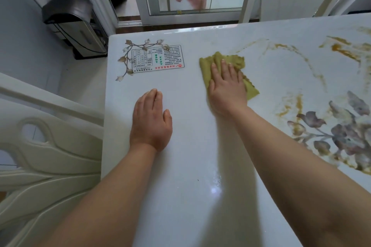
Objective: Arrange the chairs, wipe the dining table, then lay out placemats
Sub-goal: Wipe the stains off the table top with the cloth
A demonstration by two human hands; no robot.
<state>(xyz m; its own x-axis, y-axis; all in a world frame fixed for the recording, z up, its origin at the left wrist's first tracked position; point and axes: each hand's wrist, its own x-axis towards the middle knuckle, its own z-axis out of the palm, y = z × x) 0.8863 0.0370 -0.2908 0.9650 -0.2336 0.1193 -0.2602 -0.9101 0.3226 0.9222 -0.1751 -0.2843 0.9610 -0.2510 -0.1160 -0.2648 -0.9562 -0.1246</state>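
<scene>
Head view shows the left hand point(151, 120) flat on the white dining table point(180, 186) at centre, the right hand point(226, 88) just beyond pressing straight fingers on the olive cloth point(207, 65), and yellow-brown smears point(341, 50) lying toward the upper right.

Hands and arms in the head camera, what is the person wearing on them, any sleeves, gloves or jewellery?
Nothing: the left hand and right hand are ungloved, with no rings, watch or bracelet in view, and no sleeves show anywhere.
</scene>
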